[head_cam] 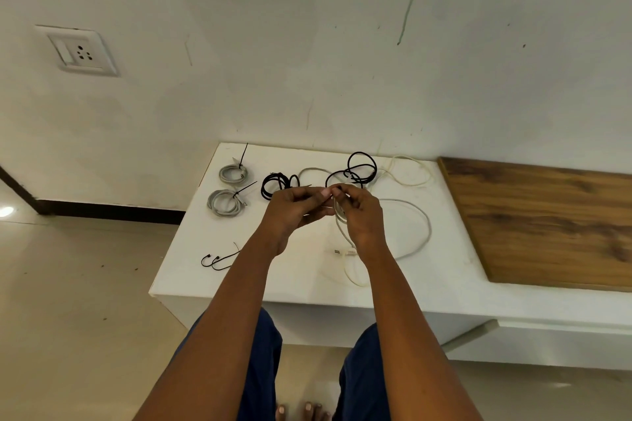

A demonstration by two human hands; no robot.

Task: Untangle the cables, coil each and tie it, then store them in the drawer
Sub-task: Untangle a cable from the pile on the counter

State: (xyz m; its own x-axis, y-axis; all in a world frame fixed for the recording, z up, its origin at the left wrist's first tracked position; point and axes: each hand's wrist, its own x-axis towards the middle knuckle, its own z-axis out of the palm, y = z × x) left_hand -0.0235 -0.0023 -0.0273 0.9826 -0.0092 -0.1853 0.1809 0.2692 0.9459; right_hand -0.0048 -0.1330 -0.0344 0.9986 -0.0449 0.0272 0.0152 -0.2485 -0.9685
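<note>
Both hands meet above the middle of the white cabinet top (294,277). My right hand (362,215) grips a coil of white cable (422,215) whose loose loops trail right and down onto the top. My left hand (294,210) pinches something thin against that coil; what it is I cannot tell. Behind the hands lies a tangle of black cable (362,166) mixed with another white cable (410,169). A coiled black cable (278,183) lies left of it. Two grey coils, each tied with a black zip tie, lie at the far left (233,173) (224,203).
Loose black zip ties (219,260) lie near the front left corner of the top. A wooden panel (547,222) covers the right part. A drawer front with a handle (478,335) sits below on the right. A wall socket (80,51) is at upper left.
</note>
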